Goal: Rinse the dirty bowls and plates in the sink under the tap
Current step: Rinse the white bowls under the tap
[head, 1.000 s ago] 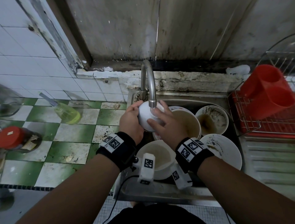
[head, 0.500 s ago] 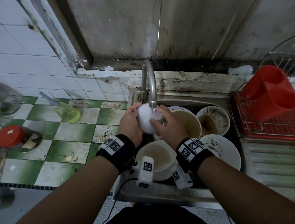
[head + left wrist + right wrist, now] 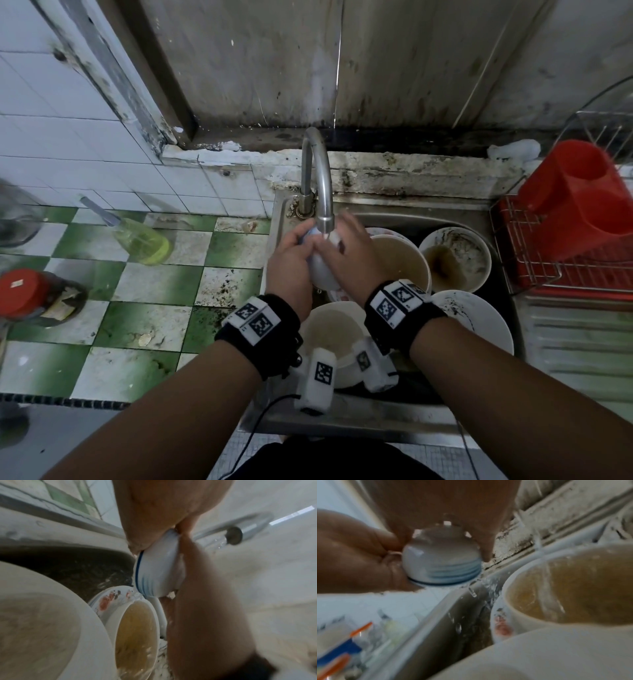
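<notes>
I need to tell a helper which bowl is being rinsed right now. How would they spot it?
Find the tap over the sink. Right under its spout, both hands hold a small bowl above the other dishes. It alone is white with blue rings near the rim; the others sit in the sink holding murky water.

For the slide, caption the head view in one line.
Both hands, left hand and right hand, hold a small white bowl under the tap, above dirty bowls in the sink.

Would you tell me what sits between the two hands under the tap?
A small white blue-striped bowl, gripped by left hand and right hand; left wrist view.
</notes>
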